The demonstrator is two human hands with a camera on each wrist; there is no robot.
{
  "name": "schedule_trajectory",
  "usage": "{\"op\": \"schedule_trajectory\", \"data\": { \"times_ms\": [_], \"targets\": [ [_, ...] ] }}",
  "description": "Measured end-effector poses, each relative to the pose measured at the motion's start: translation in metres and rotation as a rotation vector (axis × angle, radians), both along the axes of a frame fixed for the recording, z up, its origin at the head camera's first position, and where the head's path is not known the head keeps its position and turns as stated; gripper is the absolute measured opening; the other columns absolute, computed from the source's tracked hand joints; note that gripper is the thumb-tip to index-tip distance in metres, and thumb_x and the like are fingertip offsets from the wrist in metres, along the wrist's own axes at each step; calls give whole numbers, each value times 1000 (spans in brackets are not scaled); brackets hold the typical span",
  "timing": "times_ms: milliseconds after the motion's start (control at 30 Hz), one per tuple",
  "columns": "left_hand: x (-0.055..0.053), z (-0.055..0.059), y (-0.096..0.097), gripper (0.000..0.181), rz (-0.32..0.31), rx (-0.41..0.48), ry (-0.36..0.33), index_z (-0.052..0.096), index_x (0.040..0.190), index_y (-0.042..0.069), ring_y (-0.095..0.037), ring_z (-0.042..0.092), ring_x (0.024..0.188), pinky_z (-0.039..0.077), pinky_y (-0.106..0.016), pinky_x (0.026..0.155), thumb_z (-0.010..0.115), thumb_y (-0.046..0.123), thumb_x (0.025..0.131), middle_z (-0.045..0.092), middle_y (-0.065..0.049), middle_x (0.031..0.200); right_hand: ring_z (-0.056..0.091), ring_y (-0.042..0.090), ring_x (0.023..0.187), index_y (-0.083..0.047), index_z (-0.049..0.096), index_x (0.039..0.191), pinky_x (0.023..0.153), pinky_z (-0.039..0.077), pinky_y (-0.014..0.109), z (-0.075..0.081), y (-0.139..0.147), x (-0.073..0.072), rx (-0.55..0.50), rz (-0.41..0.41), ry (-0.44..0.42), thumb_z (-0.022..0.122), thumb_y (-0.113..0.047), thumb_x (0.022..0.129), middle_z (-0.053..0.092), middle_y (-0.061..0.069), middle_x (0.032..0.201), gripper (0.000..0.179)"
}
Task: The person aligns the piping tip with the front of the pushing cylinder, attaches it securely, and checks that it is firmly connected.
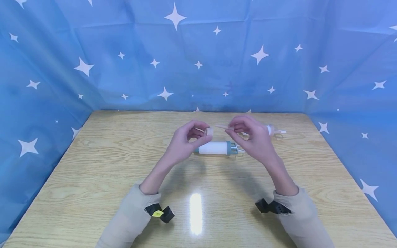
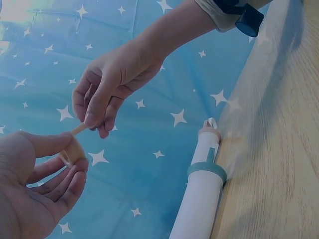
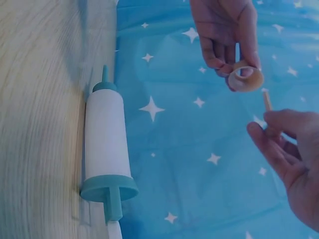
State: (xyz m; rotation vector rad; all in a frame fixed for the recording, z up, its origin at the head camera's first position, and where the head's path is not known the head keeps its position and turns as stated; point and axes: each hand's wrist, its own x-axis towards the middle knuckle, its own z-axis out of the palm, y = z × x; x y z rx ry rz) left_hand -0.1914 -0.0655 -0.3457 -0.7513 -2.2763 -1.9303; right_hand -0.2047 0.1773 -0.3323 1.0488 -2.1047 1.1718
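Note:
My left hand (image 1: 187, 143) pinches a short beige ring (image 1: 209, 131) between thumb and fingers; in the right wrist view the ring's round opening shows. Facing it, my right hand (image 1: 249, 137) holds a thin beige stick (image 1: 222, 126) between thumb and forefinger, its free end pointing towards the ring. A small gap parts stick (image 3: 267, 101) and ring (image 3: 255, 79) in the right wrist view. Both hands are raised over a white tube with teal ends (image 1: 214, 148), which lies on its side on the table.
A second white tube, with a beige end (image 1: 271, 130), lies farther back, partly hidden behind my right hand. The wooden table (image 1: 102, 165) ends at a blue star-patterned curtain (image 1: 198, 44) at the back and sides. Black wrist cameras (image 1: 273, 206) sit on both sleeves.

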Motion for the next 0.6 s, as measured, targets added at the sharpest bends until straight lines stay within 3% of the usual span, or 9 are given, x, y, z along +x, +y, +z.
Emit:
{"op": "schedule_trajectory", "data": {
  "times_ms": [600],
  "targets": [
    [8,7,1,31,-29,66,11,64,121,5,-18,68,98,56,-31,93,74,6,92,66,-6,111,69,14,95,9,71,101,81,60,28,7,4,8,-45,93,-26,77,23,73,70,17,101,32]
  ]
}}
